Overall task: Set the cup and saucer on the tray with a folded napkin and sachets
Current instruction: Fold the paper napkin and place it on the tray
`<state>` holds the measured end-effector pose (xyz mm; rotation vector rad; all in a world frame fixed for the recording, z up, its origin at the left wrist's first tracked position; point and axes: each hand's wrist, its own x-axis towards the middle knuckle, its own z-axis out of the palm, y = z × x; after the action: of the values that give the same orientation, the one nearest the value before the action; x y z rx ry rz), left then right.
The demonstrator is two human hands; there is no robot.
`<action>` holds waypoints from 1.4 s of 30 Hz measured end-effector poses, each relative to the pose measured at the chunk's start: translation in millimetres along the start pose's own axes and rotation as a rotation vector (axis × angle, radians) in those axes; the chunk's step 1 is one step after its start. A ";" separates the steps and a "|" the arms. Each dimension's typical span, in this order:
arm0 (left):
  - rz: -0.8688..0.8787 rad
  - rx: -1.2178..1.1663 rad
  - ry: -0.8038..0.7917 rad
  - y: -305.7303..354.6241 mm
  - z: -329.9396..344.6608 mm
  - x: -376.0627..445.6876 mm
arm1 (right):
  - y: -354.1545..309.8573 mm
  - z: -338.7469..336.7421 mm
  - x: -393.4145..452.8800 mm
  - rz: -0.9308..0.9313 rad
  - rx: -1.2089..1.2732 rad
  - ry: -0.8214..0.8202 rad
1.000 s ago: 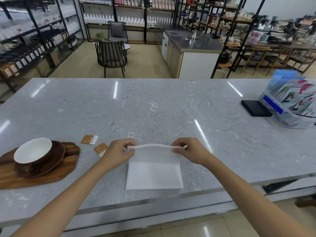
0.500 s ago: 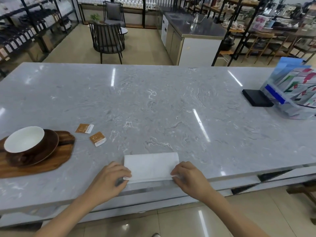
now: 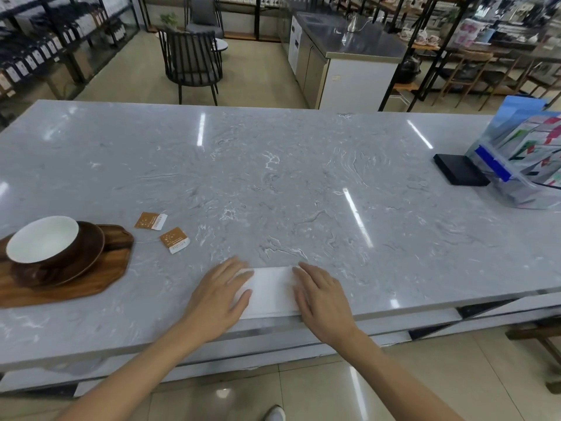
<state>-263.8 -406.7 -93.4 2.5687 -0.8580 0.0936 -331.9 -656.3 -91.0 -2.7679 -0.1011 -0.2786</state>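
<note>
hands moved onto napkin point(image 3: 270, 291) | flat | apparently pressing

Shop or café: stocked product shelves point(image 3: 45, 53), marble counter point(image 3: 273, 177), brochure rack point(image 3: 522, 159), chairs point(image 3: 191, 65).

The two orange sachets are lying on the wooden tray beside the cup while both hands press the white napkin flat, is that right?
Not quite: the head view shows the two orange sachets on the grey marble counter, right of the wooden tray. Both hands do press the white napkin flat.

Left hand point(image 3: 219, 294), right hand point(image 3: 322, 296) flat on napkin point(image 3: 271, 291); sachets point(image 3: 175, 240) beside tray point(image 3: 76, 284)
</note>
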 end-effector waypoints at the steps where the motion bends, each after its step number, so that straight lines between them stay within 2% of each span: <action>1: -0.014 0.079 -0.101 1.5 3.1 4.2 | -1.4 4.7 2.7 0.023 -0.039 -0.043; 4: -0.069 0.247 -0.303 -7.1 17.0 1.5 | 4.9 20.7 1.6 0.093 -0.132 -0.173; 11: -0.099 0.299 -0.328 -18.8 22.9 -11.3 | 19.7 30.7 7.3 0.071 -0.247 -0.252; 18: 0.033 0.163 -0.265 -24.3 7.4 -16.6 | 46.0 19.5 94.5 -0.005 -0.372 -0.375; 25: 0.086 0.071 -0.221 5.1 11.8 -2.6 | 23.5 36.0 166.2 -0.049 -0.447 -0.411; 29: -0.037 -0.094 -0.076 -1.8 0.9 27.8 | 19.5 33.5 165.7 -0.098 -0.303 -0.349; 32: -0.198 -0.118 -0.027 -26.6 -7.7 64.5 | 24.8 28.1 164.5 -0.026 -0.097 -0.368; 35: -0.254 -0.145 -0.153 -45.8 -11.6 105.7 | 24.0 19.6 170.8 0.084 0.029 -0.444; 39: -0.301 -0.140 -0.341 -53.6 -11.0 147.2 | 21.0 15.5 183.2 0.204 0.071 -0.542; 42: -0.335 -0.241 -0.438 -53.6 -12.9 164.9 | 21.6 15.5 188.3 0.259 0.128 -0.576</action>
<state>-98.4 -455.0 -69.7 2.4933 -0.5244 -0.6510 -142.7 -664.4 -73.9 -2.6082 0.0937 0.5722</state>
